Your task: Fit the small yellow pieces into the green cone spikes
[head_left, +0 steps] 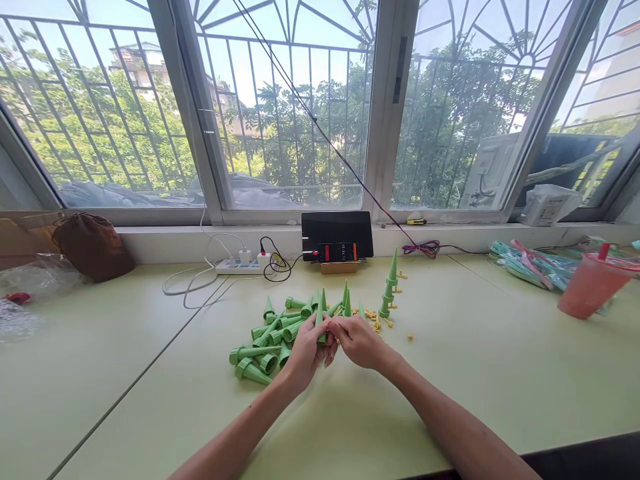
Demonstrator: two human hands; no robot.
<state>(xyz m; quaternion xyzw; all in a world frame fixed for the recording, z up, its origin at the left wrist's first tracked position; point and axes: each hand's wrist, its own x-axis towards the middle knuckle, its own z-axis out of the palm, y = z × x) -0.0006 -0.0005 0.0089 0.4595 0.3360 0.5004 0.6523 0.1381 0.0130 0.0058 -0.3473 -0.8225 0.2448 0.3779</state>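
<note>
While left hand [306,348] clasps green cone [320,312], right hand [358,341] curls alongside; whether pinching anything, cannot tell.

The left hand [305,352] is gripping a green cone [320,315]; the right hand [361,341] is meeting it, its fingertips hiding. Green cones [260,353] are lying heaped left; right, a cone stack [389,293] is standing beside scattered yellow pieces [377,326].

held cone [319,319] partly hidden, forearms [250,420] cut off
</note>
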